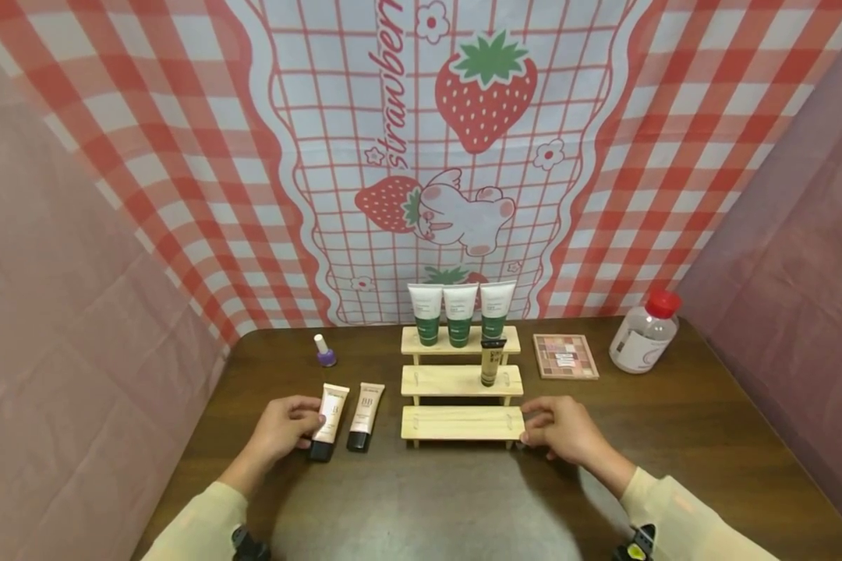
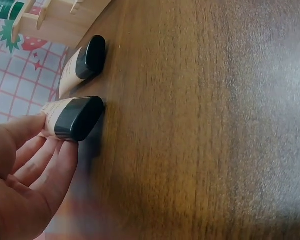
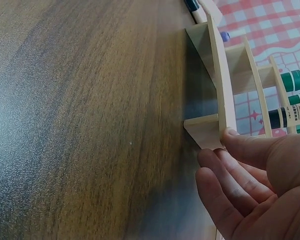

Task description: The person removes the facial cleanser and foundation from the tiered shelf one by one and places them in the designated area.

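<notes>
Between thumb and fingers, my left hand (image 1: 283, 428) pinches a beige BB cream tube (image 1: 330, 414) with a black cap (image 2: 81, 119), slightly tilted. Beside it on the table lies a second BB cream tube (image 1: 366, 413). At the right end of the lowest tier of a three-step wooden rack (image 1: 456, 423), my right hand (image 1: 563, 428) grips the board, thumb at its edge and fingers curled below. A small gold tube (image 1: 490, 365) with dark ends stands on the middle tier. The top tier bears white-and-green tubes (image 1: 459, 312), three in a row.
Behind the left hand stands a purple nail polish bottle (image 1: 326, 355) with a white cap. Right of the rack lie an eyeshadow palette (image 1: 564, 357) and, farther out, a clear bottle (image 1: 644, 335) with a red lid. A strawberry-print cloth (image 1: 463, 210) hangs behind the dark wooden table (image 1: 421, 506).
</notes>
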`<state>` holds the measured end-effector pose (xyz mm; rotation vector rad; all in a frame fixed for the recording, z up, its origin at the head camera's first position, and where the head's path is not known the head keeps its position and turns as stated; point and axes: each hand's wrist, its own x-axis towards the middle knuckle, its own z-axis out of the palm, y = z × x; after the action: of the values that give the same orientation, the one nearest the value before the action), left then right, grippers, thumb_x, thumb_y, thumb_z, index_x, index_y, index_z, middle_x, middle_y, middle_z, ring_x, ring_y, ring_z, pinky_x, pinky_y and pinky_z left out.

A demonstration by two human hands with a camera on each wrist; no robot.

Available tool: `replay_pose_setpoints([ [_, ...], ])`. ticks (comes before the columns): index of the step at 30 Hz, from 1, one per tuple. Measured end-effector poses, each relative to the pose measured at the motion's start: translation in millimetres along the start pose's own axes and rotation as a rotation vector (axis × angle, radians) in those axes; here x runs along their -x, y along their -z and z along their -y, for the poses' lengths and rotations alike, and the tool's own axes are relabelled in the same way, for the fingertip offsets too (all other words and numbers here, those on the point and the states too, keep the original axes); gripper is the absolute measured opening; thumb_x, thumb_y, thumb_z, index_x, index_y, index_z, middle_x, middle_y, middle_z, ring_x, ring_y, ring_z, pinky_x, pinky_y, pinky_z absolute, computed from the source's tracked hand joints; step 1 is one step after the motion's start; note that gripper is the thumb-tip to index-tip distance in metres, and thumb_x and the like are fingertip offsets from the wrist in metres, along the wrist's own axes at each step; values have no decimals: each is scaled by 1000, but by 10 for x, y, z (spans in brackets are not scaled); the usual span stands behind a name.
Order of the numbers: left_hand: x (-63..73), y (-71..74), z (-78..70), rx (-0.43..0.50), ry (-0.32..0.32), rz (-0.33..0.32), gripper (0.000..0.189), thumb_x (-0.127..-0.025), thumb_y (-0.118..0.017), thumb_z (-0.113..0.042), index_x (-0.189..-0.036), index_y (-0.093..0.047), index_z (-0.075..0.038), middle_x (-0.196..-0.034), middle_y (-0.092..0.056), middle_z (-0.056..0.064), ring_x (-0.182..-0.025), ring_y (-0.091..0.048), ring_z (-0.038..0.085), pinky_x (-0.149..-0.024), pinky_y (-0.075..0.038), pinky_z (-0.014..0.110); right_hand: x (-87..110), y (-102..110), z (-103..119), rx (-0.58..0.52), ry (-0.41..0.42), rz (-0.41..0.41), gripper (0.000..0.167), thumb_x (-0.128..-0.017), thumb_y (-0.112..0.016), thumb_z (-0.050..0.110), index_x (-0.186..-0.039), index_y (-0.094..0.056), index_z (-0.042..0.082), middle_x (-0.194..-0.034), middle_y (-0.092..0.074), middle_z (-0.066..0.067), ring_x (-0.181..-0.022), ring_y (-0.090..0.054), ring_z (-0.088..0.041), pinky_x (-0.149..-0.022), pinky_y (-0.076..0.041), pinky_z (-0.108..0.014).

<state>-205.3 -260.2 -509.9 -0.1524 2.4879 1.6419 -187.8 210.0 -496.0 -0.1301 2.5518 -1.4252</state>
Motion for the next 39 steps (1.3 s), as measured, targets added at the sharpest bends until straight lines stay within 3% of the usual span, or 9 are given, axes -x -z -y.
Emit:
replay_pose_setpoints([
  [7,-31,27,2,-24,8,9,36,-94,-71,-2,-125,-62,15,-103,-74,26,-81,-69,21,-65,-63,42,-32,10,35,9,2,4,42,-80,-85,2,-118,-70,-3,-88,-78,-12,-66,-72,-25,-46,-56,-39],
  [15,-62,45,-43,-57,38,3,35,-93,-73,-2,-124,-65,14,-101,-74,23,-80,-70,20,-63,-63,38,-83,37,69,19,5,-1,41,-79,-84,1,-117,-70,-3,-87,-78,-12,-62,-70,-27,-46,-56,-38],
  [23,-67,50,-84,-97,38,-11,33,-92,-74,-2,-120,-68,13,-99,-74,22,-77,-70,22,-61,-63,39,-90,29,98,28,-18,-6,39,-79,-84,1,-116,-71,-2,-88,-78,-11,-66,-71,-19,-47,-57,-37],
  [39,-25,19,18,-118,47,-25,27,-91,-74,-1,-115,-71,11,-94,-73,18,-75,-69,20,-59,-62,37,-22,2,49,21,-54,-16,40,-78,-85,1,-115,-71,-1,-87,-78,-10,-66,-71,-22,-47,-56,-38],
])
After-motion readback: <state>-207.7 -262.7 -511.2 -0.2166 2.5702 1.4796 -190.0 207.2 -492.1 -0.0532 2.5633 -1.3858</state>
